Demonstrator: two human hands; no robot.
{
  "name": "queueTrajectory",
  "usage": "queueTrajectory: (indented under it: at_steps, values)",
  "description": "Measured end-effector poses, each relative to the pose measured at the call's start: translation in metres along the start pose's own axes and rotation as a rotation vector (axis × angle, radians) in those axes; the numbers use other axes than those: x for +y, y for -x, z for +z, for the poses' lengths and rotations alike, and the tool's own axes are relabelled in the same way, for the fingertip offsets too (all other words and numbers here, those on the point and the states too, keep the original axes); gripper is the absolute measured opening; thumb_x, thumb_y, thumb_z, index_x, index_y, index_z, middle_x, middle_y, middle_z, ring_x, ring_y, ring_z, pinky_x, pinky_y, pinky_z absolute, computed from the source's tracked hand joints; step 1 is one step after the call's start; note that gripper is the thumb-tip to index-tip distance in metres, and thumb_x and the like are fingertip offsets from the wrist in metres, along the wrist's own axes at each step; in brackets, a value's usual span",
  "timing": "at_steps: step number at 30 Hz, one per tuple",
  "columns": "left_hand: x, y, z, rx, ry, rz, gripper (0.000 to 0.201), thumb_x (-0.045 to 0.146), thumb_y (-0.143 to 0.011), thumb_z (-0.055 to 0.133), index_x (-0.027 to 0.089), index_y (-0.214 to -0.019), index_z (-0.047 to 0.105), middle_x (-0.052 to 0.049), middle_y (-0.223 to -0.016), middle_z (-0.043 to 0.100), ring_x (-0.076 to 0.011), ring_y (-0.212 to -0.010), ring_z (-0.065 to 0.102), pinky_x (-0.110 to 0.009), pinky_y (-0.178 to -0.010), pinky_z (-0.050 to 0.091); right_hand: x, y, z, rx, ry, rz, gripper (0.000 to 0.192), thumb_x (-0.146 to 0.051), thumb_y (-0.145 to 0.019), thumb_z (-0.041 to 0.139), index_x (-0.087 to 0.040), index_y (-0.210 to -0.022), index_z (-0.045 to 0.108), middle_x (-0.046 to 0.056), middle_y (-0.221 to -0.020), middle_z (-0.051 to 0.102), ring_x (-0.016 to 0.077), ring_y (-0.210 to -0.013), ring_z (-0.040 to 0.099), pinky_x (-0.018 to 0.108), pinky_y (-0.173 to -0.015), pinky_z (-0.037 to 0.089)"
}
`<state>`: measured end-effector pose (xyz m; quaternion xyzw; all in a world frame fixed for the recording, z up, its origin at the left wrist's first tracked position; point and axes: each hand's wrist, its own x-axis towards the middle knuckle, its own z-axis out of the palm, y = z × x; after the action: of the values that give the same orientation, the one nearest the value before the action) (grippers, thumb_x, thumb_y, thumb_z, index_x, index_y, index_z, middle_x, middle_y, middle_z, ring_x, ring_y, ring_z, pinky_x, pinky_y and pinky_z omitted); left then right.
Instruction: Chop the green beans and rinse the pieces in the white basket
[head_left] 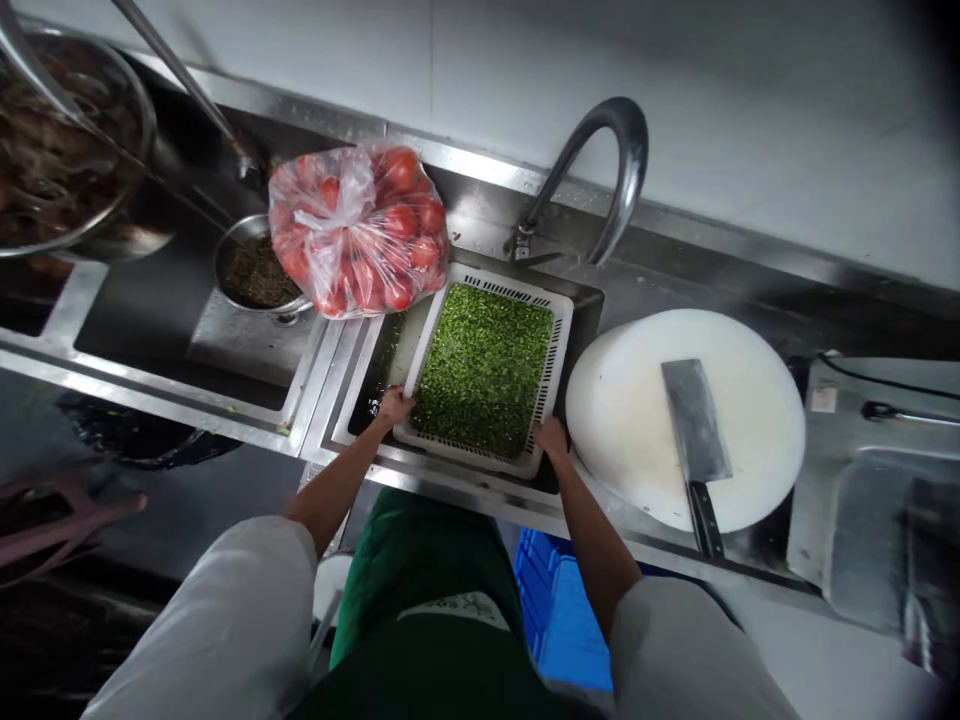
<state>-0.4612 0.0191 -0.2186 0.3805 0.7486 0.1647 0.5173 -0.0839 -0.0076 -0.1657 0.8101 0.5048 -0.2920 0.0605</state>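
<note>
A white slotted plastic basket [564,322] sits in the water of the middle sink, tilted a little in my view. Chopped green vegetable [484,370], in small bits like scallion, fills it. My left hand [395,406] grips the basket's left rim near the front corner, its fingers curled over the edge. On the opposite side my right hand [551,438] is closed on the right rim, also near the front. The undersides of both grips are hidden.
A clear bag of tomatoes [360,230] rests behind and left of the basket. A curved faucet [630,150] arches behind. To the right, a cleaver [697,420] lies on a round white chopping block [615,400]. A pot [259,270] stands in the left sink [150,330].
</note>
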Motion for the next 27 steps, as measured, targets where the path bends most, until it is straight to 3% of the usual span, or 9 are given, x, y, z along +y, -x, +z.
queueTrajectory:
  at_steps: [3, 7, 12, 16, 21, 24, 27]
  values:
    - [0.007, 0.006, -0.010, 0.006, 0.072, 0.017, 0.017, 0.023, -0.065, 0.067, 0.017, -0.080, 0.068, 0.007, -0.057, 0.053, -0.0123, -0.055, 0.049, -0.023, -0.056, 0.041, 0.005, 0.002, -0.006, -0.042, 0.023, 0.079, 0.029, -0.020, -0.099, 0.063, 0.001, -0.112, 0.077, 0.028, -0.100, 0.079, 0.0340, -0.098, 0.078, 0.035, -0.083, 0.055]
    - [0.023, 0.015, -0.035, -0.009, 0.126, 0.063, 0.020, 0.022, -0.060, 0.067, 0.017, -0.079, 0.069, 0.005, -0.061, 0.059, -0.0105, -0.055, 0.050, -0.022, -0.055, 0.042, 0.006, 0.022, -0.007, -0.006, 0.024, 0.121, 0.036, -0.029, -0.102, 0.061, 0.000, -0.115, 0.077, 0.030, -0.108, 0.080, 0.0343, -0.100, 0.078, 0.034, -0.082, 0.053]
    - [0.040, 0.033, -0.056, -0.006, 0.146, 0.090, 0.021, 0.022, -0.058, 0.068, 0.017, -0.078, 0.068, 0.003, -0.063, 0.064, -0.0120, -0.056, 0.055, -0.022, -0.054, 0.044, 0.001, 0.044, -0.018, 0.126, -0.132, 0.128, 0.029, -0.032, -0.096, 0.061, -0.008, -0.093, 0.077, 0.017, -0.083, 0.078, 0.0268, -0.075, 0.070, 0.032, -0.071, 0.047]
    - [0.057, 0.047, -0.074, -0.028, 0.173, 0.067, 0.022, 0.025, -0.058, 0.074, 0.017, -0.078, 0.070, 0.001, -0.067, 0.069, -0.0144, -0.058, 0.061, -0.024, -0.056, 0.049, -0.004, 0.051, -0.052, 0.158, -0.304, 0.131, 0.022, -0.035, -0.085, 0.066, -0.020, -0.068, 0.065, 0.004, -0.061, 0.063, 0.0192, -0.061, 0.057, 0.030, -0.063, 0.040]
    - [0.074, 0.072, -0.106, -0.112, 0.134, 0.072, 0.029, 0.031, -0.059, 0.079, 0.015, -0.083, 0.076, -0.002, -0.072, 0.073, -0.0153, -0.056, 0.063, -0.026, -0.055, 0.052, -0.009, 0.089, -0.089, 0.194, -0.405, 0.148, 0.030, -0.035, -0.078, 0.069, -0.025, -0.056, 0.051, -0.001, -0.052, 0.052, 0.0156, -0.057, 0.049, 0.030, -0.059, 0.034]
    - [0.072, 0.095, -0.119, -0.118, 0.113, 0.088, 0.027, 0.031, -0.058, 0.075, 0.016, -0.081, 0.076, -0.001, -0.068, 0.071, -0.0155, -0.055, 0.063, -0.026, -0.053, 0.051, -0.008, 0.126, -0.081, 0.212, -0.471, 0.155, 0.030, -0.038, -0.077, 0.069, -0.026, -0.056, 0.050, -0.001, -0.052, 0.052, 0.0160, -0.056, 0.048, 0.031, -0.058, 0.034]
    - [0.058, 0.120, -0.128, -0.091, 0.094, 0.100, 0.023, 0.029, -0.056, 0.072, 0.017, -0.075, 0.074, 0.000, -0.064, 0.069, -0.0158, -0.054, 0.061, -0.025, -0.050, 0.048, -0.003, 0.159, -0.054, 0.203, -0.559, 0.160, 0.026, -0.041, -0.076, 0.066, -0.027, -0.060, 0.052, 0.000, -0.055, 0.056, 0.0182, -0.056, 0.051, 0.031, -0.059, 0.037]
